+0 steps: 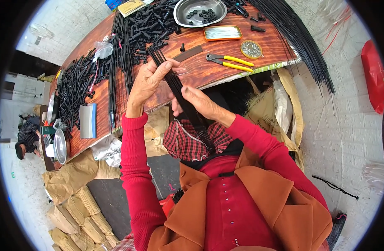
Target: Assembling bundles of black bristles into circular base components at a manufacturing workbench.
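A bundle of thin black rods (180, 90) runs from the table edge down to my lap. My left hand (148, 81) is closed around its upper part, fingers wrapped over the rods. My right hand (198, 102) grips the same bundle lower down, just below the table edge. The rods' lower ends rest against a checked red cloth (181, 142) on my lap.
The wooden table (192, 69) carries heaps of short black tubes (77, 85), long black rods (116, 67), a metal bowl (200, 10) of small black rings, yellow-handled pliers (229, 61), an orange tray (222, 32) and a round tin (251, 49). Brown sacks (75, 201) lie below left. A person (27, 136) crouches far left.
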